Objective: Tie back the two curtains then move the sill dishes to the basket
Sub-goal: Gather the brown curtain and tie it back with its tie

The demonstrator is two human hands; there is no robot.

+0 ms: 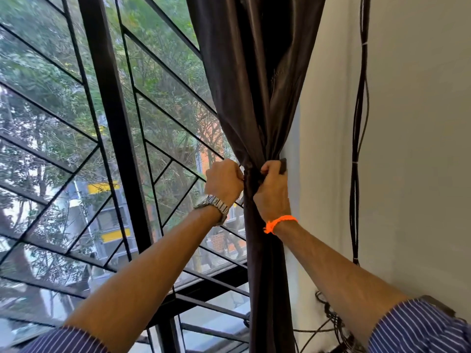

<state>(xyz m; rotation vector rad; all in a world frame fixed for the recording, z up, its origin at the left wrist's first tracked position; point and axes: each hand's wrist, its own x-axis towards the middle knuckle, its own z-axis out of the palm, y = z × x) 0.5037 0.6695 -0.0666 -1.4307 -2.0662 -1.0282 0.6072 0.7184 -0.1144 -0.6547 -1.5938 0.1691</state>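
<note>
A dark brown curtain (254, 85) hangs at the right side of the window, gathered into a narrow bunch at hand height. A dark tie-back band (251, 178) wraps the bunch there. My left hand (223, 182), with a metal watch at the wrist, is closed on the band at the curtain's left side. My right hand (271, 187), with an orange thread bracelet, grips the band's other end (283, 165) against the wall edge. No second curtain, dishes or basket are in view.
Black window bars (112, 118) in a slanted pattern fill the left half, with trees and buildings outside. A cream wall (413, 149) stands on the right, with black cables (358, 128) running down it to a tangle (334, 324) near the floor.
</note>
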